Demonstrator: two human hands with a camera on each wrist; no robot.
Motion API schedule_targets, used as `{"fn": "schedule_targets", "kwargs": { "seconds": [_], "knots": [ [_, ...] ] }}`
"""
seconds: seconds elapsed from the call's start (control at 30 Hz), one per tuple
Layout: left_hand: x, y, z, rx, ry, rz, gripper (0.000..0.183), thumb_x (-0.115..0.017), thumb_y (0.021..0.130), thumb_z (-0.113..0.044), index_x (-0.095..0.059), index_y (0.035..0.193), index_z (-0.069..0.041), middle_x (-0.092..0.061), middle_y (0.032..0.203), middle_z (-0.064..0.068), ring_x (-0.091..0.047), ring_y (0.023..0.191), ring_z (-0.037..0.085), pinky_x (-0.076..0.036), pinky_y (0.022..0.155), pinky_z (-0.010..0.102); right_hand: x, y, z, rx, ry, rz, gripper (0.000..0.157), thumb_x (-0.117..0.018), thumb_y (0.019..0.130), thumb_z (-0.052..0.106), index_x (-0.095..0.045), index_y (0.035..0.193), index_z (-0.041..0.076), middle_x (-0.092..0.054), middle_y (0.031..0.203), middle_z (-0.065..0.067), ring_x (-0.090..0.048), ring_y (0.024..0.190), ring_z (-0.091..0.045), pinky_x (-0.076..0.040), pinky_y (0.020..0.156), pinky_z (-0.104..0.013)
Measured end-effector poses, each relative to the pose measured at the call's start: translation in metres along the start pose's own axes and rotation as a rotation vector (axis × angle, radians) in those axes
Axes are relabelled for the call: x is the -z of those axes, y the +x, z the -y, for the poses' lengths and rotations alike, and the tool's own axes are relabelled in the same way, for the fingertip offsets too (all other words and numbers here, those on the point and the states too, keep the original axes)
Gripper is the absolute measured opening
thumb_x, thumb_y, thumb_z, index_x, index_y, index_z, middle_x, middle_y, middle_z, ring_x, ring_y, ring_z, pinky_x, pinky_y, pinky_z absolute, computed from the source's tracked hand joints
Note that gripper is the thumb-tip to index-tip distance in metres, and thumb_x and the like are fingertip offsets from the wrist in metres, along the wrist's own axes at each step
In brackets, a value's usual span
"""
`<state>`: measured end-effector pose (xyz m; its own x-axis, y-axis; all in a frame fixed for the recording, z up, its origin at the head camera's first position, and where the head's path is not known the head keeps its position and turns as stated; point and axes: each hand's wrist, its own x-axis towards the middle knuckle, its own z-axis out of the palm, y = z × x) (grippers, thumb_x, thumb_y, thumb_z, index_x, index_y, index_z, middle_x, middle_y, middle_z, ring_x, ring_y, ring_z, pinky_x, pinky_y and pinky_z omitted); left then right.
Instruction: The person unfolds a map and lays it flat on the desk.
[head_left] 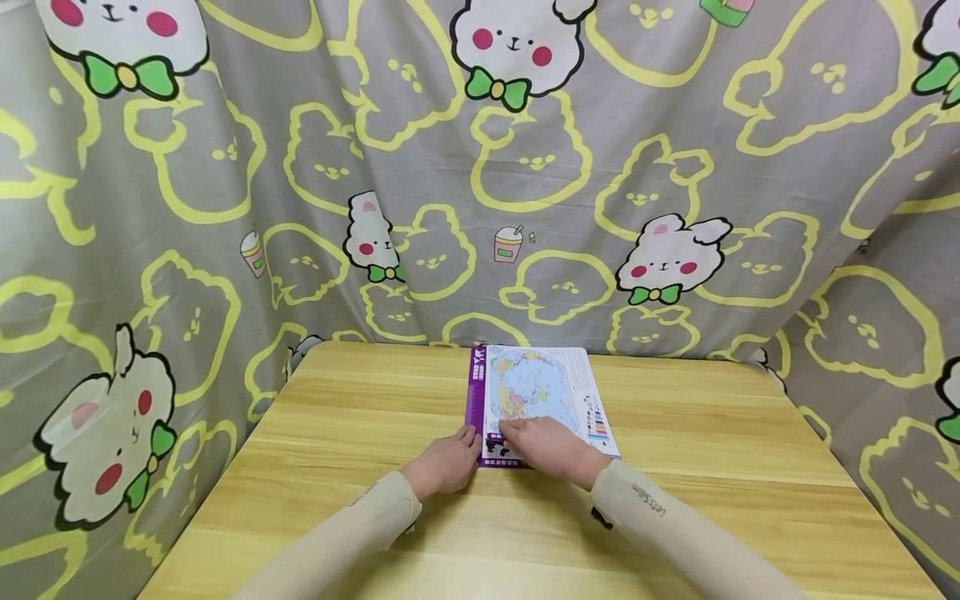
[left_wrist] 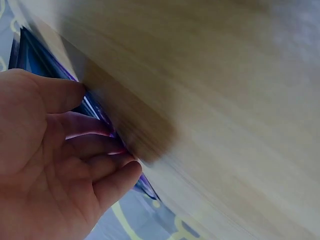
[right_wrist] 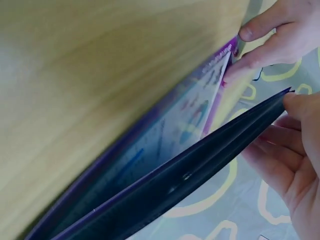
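A flat purple-edged world map booklet (head_left: 528, 383) lies near the far side of the table, a pale blue map on its top face. My right hand (head_left: 555, 450) pinches the near left corner of its top leaf between thumb and fingers. In the right wrist view that leaf (right_wrist: 185, 175) tilts up, dark on its underside, over a printed page (right_wrist: 175, 120). My left hand (head_left: 448, 460) rests at the booklet's purple left edge, close to the near corner. Its fingers (left_wrist: 117, 185) reach along that edge, lightly bent, in the left wrist view.
Pale wooden tabletop (head_left: 360, 400) spreads on both sides of the booklet and toward me. A grey curtain (head_left: 555, 275) with yellow outlines and white rabbits hangs behind the table and along its sides.
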<state>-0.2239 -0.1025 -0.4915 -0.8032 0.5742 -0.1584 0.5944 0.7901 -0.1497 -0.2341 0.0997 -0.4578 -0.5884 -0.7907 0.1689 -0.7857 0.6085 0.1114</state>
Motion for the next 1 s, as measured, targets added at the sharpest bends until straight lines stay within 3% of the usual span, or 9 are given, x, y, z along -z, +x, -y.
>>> {"fn": "schedule_targets", "kwargs": {
  "seconds": [0.27,0.53,1.0],
  "knots": [
    [0.005,0.000,-0.006,0.013,0.022,-0.021,0.048,-0.047,0.098,-0.028,-0.045,0.140,-0.004,-0.043,0.140,0.021,-0.041,0.129,0.033,-0.044,0.098,0.039,0.014,-0.005,-0.001,0.082,-0.152,-0.041,0.035,-0.059,0.091,0.007,-0.059,0.126,0.002,-0.063,0.120,-0.011,-0.063,0.103,-0.021,-0.054,0.081,-0.032],
    [0.009,0.000,-0.013,0.050,0.016,-0.028,0.048,-0.048,0.098,-0.034,-0.047,0.139,-0.008,-0.045,0.138,0.024,-0.044,0.127,0.035,-0.049,0.093,0.041,0.030,-0.009,0.001,0.103,-0.267,-0.124,0.028,-0.060,0.090,0.006,-0.062,0.118,0.002,-0.066,0.111,-0.011,-0.065,0.097,-0.020,-0.056,0.076,-0.030],
    [0.004,-0.001,-0.016,0.076,0.070,-0.033,0.052,-0.045,0.098,-0.036,-0.047,0.137,-0.001,-0.047,0.134,0.026,-0.044,0.126,0.035,-0.050,0.091,0.039,0.061,-0.033,-0.008,0.074,-0.301,-0.164,0.038,-0.062,0.090,0.005,-0.057,0.128,0.001,-0.062,0.120,-0.015,-0.063,0.105,-0.026,-0.055,0.081,-0.036]
  ]
}}
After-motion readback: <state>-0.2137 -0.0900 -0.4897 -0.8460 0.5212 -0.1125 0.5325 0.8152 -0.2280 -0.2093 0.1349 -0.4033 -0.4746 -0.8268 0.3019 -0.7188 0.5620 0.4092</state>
